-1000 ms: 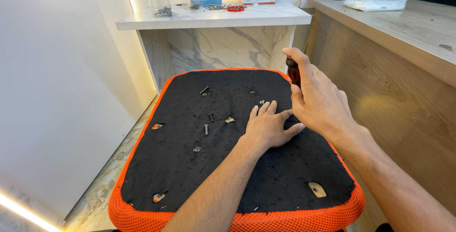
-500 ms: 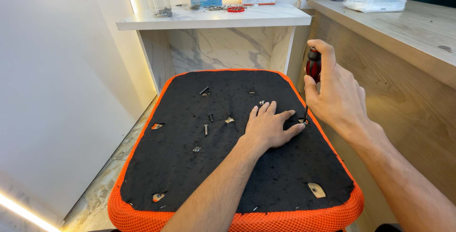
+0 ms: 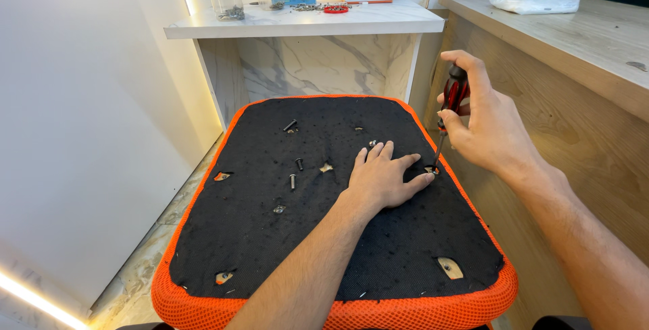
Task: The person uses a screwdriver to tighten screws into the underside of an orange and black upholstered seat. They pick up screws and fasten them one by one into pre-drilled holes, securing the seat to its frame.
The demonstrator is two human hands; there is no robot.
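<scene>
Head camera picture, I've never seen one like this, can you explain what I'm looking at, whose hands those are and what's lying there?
The camera sits on a person's head and looks down, so both arms are that person's own. The left hand lies flat on a black seat underside with an orange mesh edge. The right hand holds a red and black screwdriver upright, its tip at a hole by the left fingertips. Loose bolts lie on the black fabric. Behind stands a white marble-look shelf with boxes and jars.
</scene>
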